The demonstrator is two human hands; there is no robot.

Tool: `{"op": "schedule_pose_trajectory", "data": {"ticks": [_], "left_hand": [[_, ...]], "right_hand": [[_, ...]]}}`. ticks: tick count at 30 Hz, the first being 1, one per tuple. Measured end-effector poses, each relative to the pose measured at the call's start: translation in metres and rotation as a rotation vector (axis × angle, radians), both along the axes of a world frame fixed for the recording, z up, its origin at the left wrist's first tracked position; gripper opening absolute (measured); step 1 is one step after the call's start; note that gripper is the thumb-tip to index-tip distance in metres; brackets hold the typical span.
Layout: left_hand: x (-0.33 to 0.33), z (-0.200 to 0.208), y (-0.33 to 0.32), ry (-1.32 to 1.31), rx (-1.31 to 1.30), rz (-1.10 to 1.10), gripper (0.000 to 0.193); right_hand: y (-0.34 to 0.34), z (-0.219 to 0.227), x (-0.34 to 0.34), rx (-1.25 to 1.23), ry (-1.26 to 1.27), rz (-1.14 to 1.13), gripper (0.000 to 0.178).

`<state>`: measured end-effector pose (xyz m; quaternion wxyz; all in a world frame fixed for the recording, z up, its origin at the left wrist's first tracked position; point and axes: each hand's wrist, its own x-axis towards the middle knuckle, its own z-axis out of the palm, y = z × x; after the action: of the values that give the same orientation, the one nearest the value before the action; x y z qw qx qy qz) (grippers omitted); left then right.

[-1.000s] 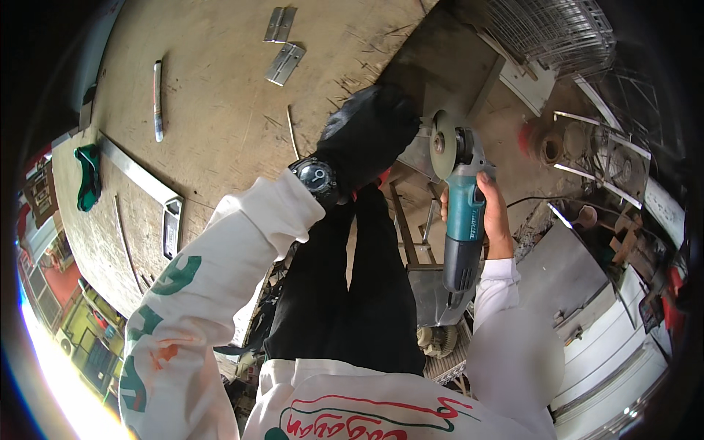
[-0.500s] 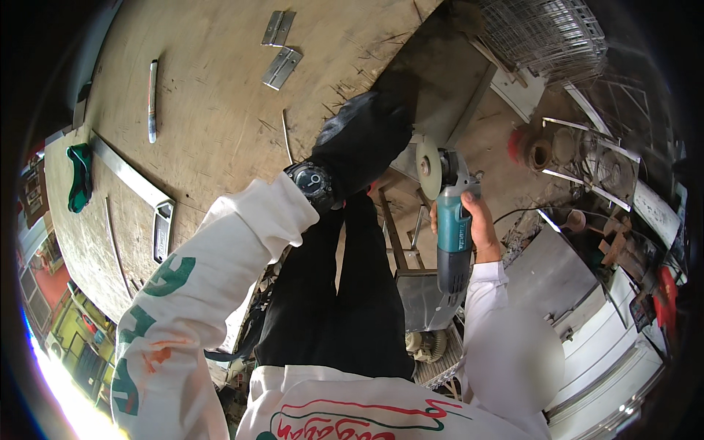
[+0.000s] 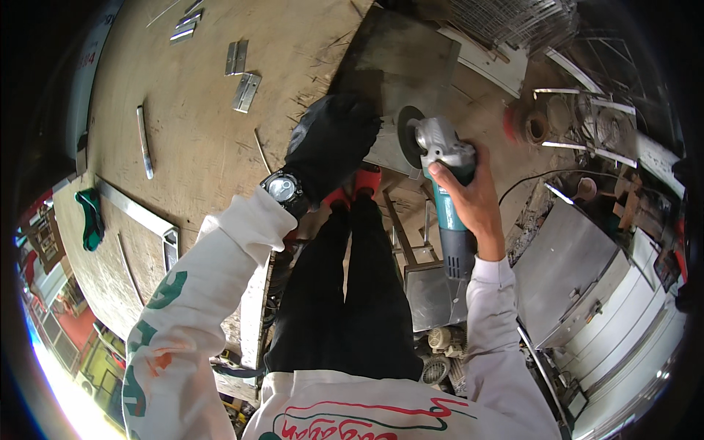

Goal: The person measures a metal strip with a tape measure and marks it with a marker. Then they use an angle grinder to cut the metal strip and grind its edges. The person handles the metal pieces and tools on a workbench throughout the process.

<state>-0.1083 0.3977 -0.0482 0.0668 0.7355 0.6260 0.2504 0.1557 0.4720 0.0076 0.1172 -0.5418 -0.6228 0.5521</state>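
Note:
My right hand point(image 3: 475, 194) is bare and closed around the teal and black body of an angle grinder point(image 3: 449, 213). The grinder's thin round disc point(image 3: 411, 139) points to the left, toward my other hand, with a gap between them. My left hand point(image 3: 334, 132) wears a black glove, and a black watch point(image 3: 284, 188) sits on its wrist. It lies at the right edge of the wooden table point(image 3: 198, 139), fingers curled; what they grip is hidden. Just beyond it, a grey flat panel point(image 3: 411, 70) extends past the table edge.
On the table lie metal hinges point(image 3: 247, 92), a marker point(image 3: 144, 143), a metal square point(image 3: 136, 205), a green strap point(image 3: 89, 220) and a thin rod point(image 3: 262, 150). Right of me are wire racks point(image 3: 513, 22), a power cord point(image 3: 543, 174) and metal sheets point(image 3: 565, 264). Electric motors point(image 3: 440, 352) sit below.
My right hand has raised and turned the grinder, so its metal head now faces up. The gloved hand stays at the table edge. The whole view has shifted, showing more hinges.

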Motion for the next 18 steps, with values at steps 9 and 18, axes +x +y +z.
{"op": "schedule_pose_trajectory", "data": {"ticks": [9,18], "left_hand": [[-0.001,0.005,-0.001,0.022,0.053,-0.044,0.024],[0.002,0.026,0.005,0.092,-0.028,-0.072,0.021]], "right_hand": [[-0.003,-0.001,-0.002,0.167,-0.167,0.144,0.079],[-0.058,-0.039,0.022,0.256,-0.05,0.005,0.083]]}}
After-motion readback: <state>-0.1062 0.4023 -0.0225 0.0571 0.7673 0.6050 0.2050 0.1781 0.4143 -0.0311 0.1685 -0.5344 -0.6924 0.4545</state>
